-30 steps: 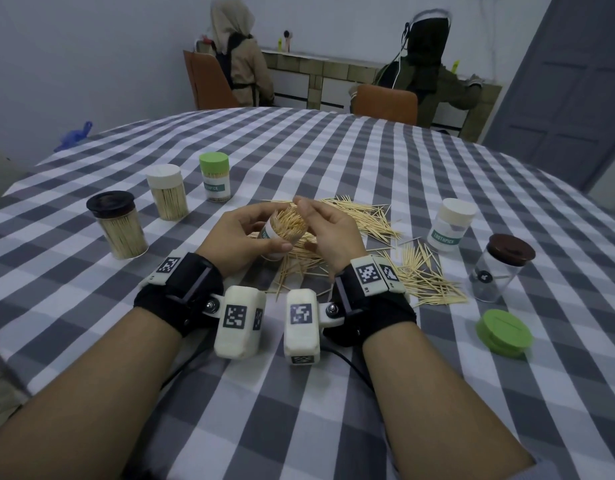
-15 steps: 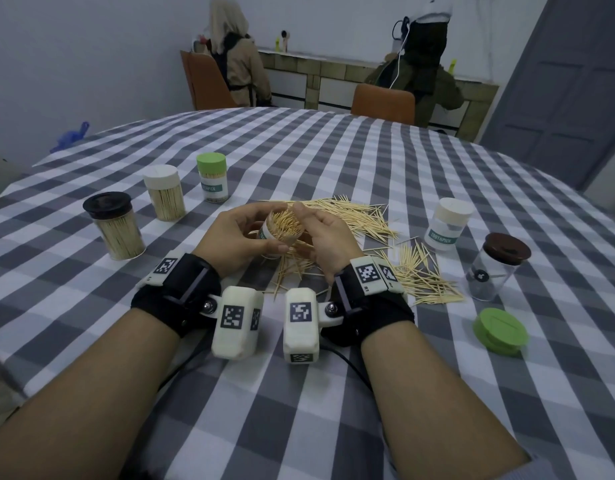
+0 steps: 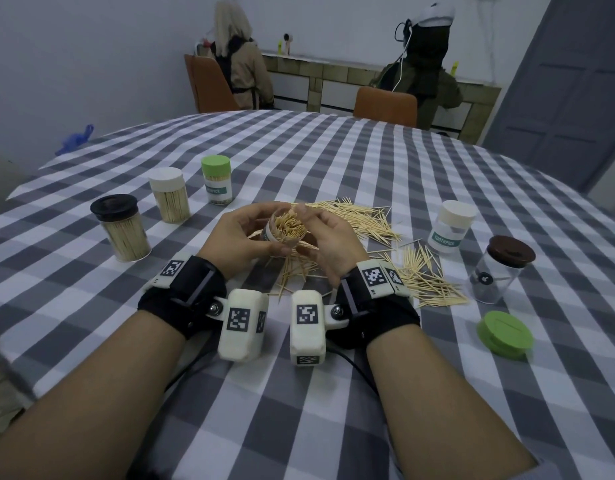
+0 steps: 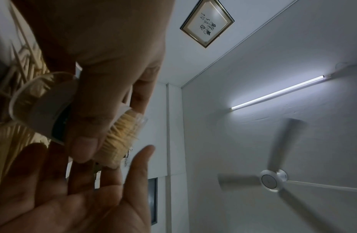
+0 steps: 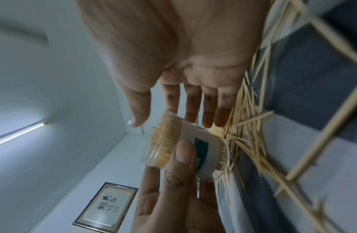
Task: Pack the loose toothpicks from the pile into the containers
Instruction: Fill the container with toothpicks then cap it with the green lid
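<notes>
Toothpicks mostly sit loose on the desk, just behind the hands. Left hand grips the open container tilted, probably so sticks slide in; right hand hovers flat-fingered at its mouth, holding nothing. Green lid waits near the right edge, well clear.

checked tablecloth | two orange chairs | ceiling fan | framed picture
</notes>
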